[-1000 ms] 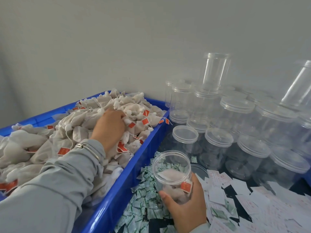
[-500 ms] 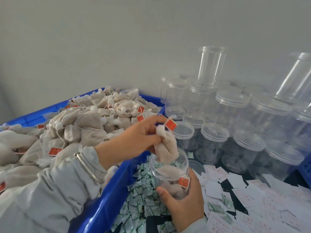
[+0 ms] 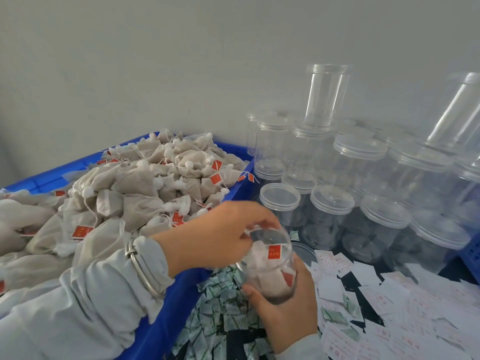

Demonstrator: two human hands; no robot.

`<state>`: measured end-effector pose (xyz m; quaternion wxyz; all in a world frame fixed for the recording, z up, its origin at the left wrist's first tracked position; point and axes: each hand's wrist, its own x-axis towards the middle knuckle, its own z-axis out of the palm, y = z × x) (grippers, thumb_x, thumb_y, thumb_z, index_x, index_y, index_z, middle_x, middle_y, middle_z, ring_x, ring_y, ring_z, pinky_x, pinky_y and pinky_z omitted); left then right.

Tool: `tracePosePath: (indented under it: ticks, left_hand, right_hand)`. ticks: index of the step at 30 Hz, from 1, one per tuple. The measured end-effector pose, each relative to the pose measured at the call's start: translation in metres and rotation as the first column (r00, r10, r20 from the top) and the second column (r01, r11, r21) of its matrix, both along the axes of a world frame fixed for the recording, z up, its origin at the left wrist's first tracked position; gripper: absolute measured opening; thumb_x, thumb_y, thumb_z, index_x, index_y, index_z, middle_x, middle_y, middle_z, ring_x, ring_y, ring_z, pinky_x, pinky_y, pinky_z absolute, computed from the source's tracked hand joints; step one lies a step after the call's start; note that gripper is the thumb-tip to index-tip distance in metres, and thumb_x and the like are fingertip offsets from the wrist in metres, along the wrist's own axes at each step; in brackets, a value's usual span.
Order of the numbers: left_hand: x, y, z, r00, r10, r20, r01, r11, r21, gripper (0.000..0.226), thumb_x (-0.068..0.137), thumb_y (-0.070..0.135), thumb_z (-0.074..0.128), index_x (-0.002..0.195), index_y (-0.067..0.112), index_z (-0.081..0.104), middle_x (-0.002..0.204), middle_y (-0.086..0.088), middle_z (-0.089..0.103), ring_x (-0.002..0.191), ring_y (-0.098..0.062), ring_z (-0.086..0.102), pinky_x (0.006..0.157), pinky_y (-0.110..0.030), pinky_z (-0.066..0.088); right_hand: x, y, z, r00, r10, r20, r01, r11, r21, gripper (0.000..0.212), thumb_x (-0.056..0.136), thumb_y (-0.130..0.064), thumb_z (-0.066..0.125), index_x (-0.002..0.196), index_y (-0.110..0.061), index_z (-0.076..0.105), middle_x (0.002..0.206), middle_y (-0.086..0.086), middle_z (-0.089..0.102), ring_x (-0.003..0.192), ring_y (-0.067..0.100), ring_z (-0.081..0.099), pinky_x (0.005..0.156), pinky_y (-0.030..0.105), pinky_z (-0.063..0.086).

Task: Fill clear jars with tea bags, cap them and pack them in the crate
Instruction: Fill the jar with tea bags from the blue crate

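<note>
Clear uncapped jar (image 3: 268, 266), roughly upright, holds several, perhaps three, red-tagged tea bags (image 3: 262, 263).

Capped jars (image 3: 363, 193) crowd right; wall blocks behind

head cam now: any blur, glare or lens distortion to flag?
Head view: left hand motion-blurred over the jar; right hand sharper. Soft, even light, no hard shadows. Faint glare on the stacked clear jars. Wide-angle lean: tall jar tilts outward.
</note>
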<state>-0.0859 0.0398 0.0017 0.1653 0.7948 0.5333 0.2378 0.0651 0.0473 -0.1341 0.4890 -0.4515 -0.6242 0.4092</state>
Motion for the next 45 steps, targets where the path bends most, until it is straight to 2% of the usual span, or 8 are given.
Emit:
tracePosePath:
  ticks: [2,5,9,16,23,34,40,45]
  left_hand:
    - [-0.008,0.006,-0.001,0.988,0.129,0.088,-0.139,0.984,0.115,0.054,0.077,-0.012,0.044,0.116,0.020,0.062,0.096,0.026,0.052,0.094,0.017,0.050,0.085,0.000,0.038]
    - [-0.020,0.017,-0.010,0.965,0.257,-0.055,-0.254,0.966,0.056,0.047,0.084,-0.005,0.043,0.120,0.022,0.059,0.103,0.019,0.055,0.094,0.012,0.050,0.078,0.001,0.036]
    - [-0.008,0.032,-0.030,0.865,0.104,-0.491,-0.171,0.981,-0.092,0.048,0.090,0.002,0.042,0.130,0.024,0.054,0.127,0.001,0.055,0.113,-0.015,0.053,0.090,-0.027,0.044]
    - [0.027,0.055,-0.053,0.597,-0.122,-0.793,-0.163,0.949,-0.269,0.040,0.089,-0.004,0.050,0.127,0.007,0.056,0.122,-0.011,0.060,0.106,-0.029,0.061,0.078,-0.031,0.047]
    - [0.023,0.063,-0.060,0.603,-0.092,-0.792,-0.208,0.941,-0.267,0.042,0.090,0.000,0.054,0.131,0.011,0.052,0.125,-0.009,0.057,0.109,-0.028,0.058,0.077,-0.028,0.042]
    - [0.024,0.059,-0.061,0.573,-0.061,-0.817,-0.255,0.935,-0.248,0.043,0.090,0.000,0.054,0.132,0.006,0.051,0.129,-0.012,0.056,0.114,-0.028,0.057,0.087,-0.029,0.046]
    - [0.018,0.060,-0.050,0.639,0.025,-0.768,-0.285,0.936,-0.207,0.035,0.091,0.004,0.054,0.126,0.007,0.058,0.104,-0.007,0.052,0.086,-0.022,0.050,0.072,-0.026,0.041]
    - [0.020,0.057,-0.056,0.578,-0.126,-0.806,-0.293,0.890,-0.350,0.038,0.080,0.020,0.074,0.113,0.005,0.064,0.104,-0.007,0.063,0.097,-0.024,0.062,0.075,-0.028,0.048]
  right_hand:
    - [0.003,0.001,0.001,0.996,-0.045,-0.073,0.044,0.999,-0.025,0.106,0.039,-0.061,0.084,0.130,-0.022,0.047,0.118,0.001,0.059,0.105,0.017,0.060,0.086,0.042,0.055]
    - [0.010,0.005,0.007,0.967,-0.176,-0.185,0.166,0.984,-0.070,0.107,0.038,-0.060,0.077,0.132,-0.020,0.046,0.118,0.001,0.059,0.096,0.013,0.062,0.066,0.015,0.055]
    - [0.019,0.009,0.019,0.928,-0.276,-0.251,0.269,0.961,-0.064,0.107,0.041,-0.053,0.073,0.136,-0.013,0.044,0.122,0.010,0.058,0.096,0.019,0.063,0.059,0.002,0.045]
    - [0.026,-0.001,0.017,0.945,-0.206,-0.253,0.208,0.978,-0.017,0.094,0.048,-0.034,0.081,0.132,-0.011,0.047,0.120,0.011,0.058,0.099,0.020,0.063,0.068,0.009,0.050]
    - [0.038,-0.010,0.017,0.952,-0.126,-0.280,0.145,0.988,0.049,0.091,0.046,-0.030,0.079,0.128,-0.005,0.050,0.113,0.009,0.061,0.090,-0.004,0.063,0.063,0.001,0.046]
    - [0.038,-0.008,0.011,0.973,-0.120,-0.196,0.124,0.992,0.006,0.099,0.046,-0.036,0.081,0.133,-0.006,0.046,0.122,0.011,0.057,0.105,0.019,0.060,0.073,0.002,0.046]
    - [0.040,-0.003,0.005,0.978,-0.153,-0.139,0.153,0.988,-0.010,0.087,0.057,-0.013,0.088,0.133,-0.006,0.046,0.124,0.011,0.056,0.108,0.022,0.058,0.072,-0.001,0.043]
    - [0.041,-0.002,0.002,0.983,-0.145,-0.116,0.146,0.989,-0.003,0.086,0.056,-0.018,0.089,0.131,-0.009,0.048,0.122,0.009,0.057,0.107,0.020,0.059,0.075,0.001,0.046]
